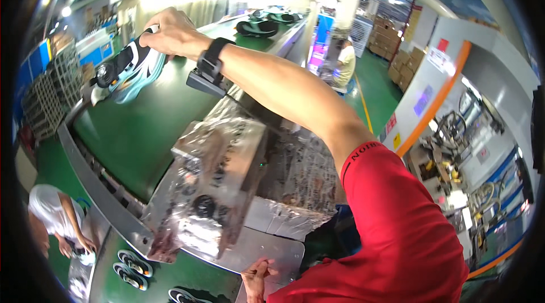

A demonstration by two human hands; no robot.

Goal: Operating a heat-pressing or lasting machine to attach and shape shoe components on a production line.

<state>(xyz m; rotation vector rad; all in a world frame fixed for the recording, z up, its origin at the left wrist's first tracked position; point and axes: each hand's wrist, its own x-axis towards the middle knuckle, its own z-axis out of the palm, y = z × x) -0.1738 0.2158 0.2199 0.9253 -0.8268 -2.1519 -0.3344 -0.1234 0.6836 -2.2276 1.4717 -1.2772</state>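
Note:
My right arm, in a red short sleeve and with a black device strapped at the wrist, stretches across to the upper left. There my right hand (171,33) is closed on a black, white and pale-blue sneaker (136,67), tilted above the green conveyor belt (128,144). Whether a second shoe is in that grip I cannot tell. Low in the middle, my left hand (258,274) is beside a metal plate (281,249); its fingers are loosely bent and apart, with nothing seen in them.
Plastic-wrapped boxes (221,172) stand beside the belt. More sneakers (258,27) lie farther up it, and others (133,269) on a lower green surface. A person in white (54,212) works at lower left; another person (345,64) is farther back. Machinery (460,132) stands at right.

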